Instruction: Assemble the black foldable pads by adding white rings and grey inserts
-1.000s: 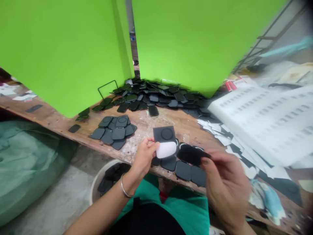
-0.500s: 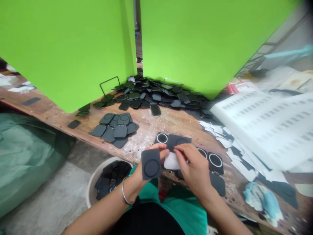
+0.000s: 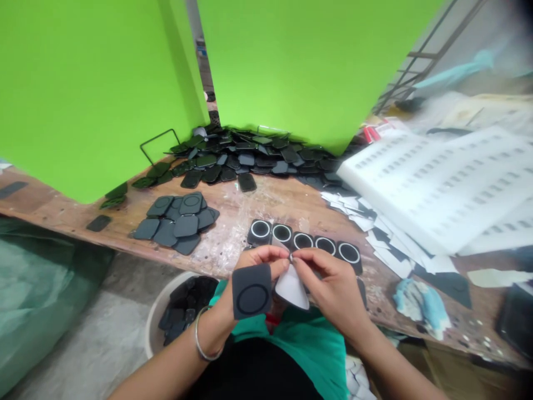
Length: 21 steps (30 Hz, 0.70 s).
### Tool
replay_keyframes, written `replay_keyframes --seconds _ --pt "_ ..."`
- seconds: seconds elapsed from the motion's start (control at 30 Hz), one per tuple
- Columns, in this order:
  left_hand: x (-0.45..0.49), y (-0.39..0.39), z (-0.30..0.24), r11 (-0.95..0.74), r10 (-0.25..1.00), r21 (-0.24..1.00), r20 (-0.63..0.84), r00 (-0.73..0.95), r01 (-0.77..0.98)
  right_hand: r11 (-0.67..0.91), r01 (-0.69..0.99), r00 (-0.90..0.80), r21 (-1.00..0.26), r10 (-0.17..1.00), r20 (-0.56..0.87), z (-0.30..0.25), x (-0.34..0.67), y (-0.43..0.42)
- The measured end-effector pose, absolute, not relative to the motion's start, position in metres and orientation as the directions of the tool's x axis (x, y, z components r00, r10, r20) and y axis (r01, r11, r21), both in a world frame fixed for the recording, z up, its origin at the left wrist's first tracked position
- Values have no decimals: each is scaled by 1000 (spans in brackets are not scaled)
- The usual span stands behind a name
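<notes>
My left hand and my right hand meet in front of me, thumbs and forefingers pinched together at the top of a pale grey-white sheet. The sheet hangs down from the fingertips, curved, with rounded corners. On the back of my left hand lies a dark grey square piece with a ring outline. Just beyond the fingers, a row of black square pads with white rings lies on the wooden table; my hands hide part of it.
A loose stack of dark square pads sits to the left, and a long heap of them lies below green boards. White foam sheets, paper scraps and a blue-white cloth are right. A bucket stands lower left.
The sheet between my hands has turned from flatter to hanging down, and my fingertips have come together. The view has swung a little to the right, uncovering more of the ringed row.
</notes>
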<state>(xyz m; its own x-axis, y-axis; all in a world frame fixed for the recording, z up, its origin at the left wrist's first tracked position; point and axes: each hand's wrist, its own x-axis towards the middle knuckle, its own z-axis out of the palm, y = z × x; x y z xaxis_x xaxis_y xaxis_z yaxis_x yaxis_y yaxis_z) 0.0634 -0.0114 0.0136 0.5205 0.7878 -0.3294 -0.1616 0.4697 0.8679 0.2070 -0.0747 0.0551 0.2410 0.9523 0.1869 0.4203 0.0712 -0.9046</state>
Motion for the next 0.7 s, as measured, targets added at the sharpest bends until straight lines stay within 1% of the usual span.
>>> replay_keyframes --seconds 0.1,0.17,0.2,0.27,0.3,0.33,0.37,0.4,0.43,0.47,0.5,0.53,0.57,0.6,0.67,0.7 --pt "68 -14 15 464 753 880 -336 566 -95 -82 252 325 -964 946 4 49 228 -79" --pt "67 -14 16 469 718 883 -368 590 -20 -135 104 416 -985 906 -81 41 258 -83" --pt "65 -13 16 463 707 886 -378 597 13 -132 31 484 -991 869 -100 36 277 -88" --pt "60 -11 15 434 690 899 -378 618 65 -68 -102 642 -992 758 -118 30 318 -103" --pt "59 -11 13 413 677 906 -373 634 91 -27 -142 698 -990 707 -119 30 337 -114" --pt "60 -12 11 391 659 913 -367 657 118 1 -159 712 -987 693 -114 31 353 -126" --pt "62 -15 8 366 632 919 -361 686 146 -10 -149 661 -989 743 -107 33 364 -138" --pt "68 -20 5 338 594 925 -353 723 174 -33 -113 559 -993 824 -91 37 371 -150" --pt "75 -26 2 305 545 931 -344 765 201 -72 -48 402 -996 912 -85 41 373 -161" --pt "85 -35 -1 270 490 937 -333 806 223 -107 36 224 -994 970 -97 45 371 -170" --pt "96 -44 -4 235 432 942 -321 843 238 -127 118 57 -985 991 -121 47 367 -178" --pt "107 -53 -7 206 375 947 -309 874 246 -139 181 -76 -974 985 -155 48 363 -184" --pt "118 -62 -10 184 327 950 -302 896 253 -160 224 -170 -962 965 -200 46 360 -189" --pt "127 -70 -12 169 293 952 -295 910 255 -188 246 -228 -951 942 -246 41 360 -194" --pt "139 -79 -16 145 282 962 -264 923 230 -267 254 -252 -930 910 -330 22 368 -209" --pt "141 -81 -17 135 304 967 -246 920 214 -330 258 -212 -908 898 -387 9 375 -221"
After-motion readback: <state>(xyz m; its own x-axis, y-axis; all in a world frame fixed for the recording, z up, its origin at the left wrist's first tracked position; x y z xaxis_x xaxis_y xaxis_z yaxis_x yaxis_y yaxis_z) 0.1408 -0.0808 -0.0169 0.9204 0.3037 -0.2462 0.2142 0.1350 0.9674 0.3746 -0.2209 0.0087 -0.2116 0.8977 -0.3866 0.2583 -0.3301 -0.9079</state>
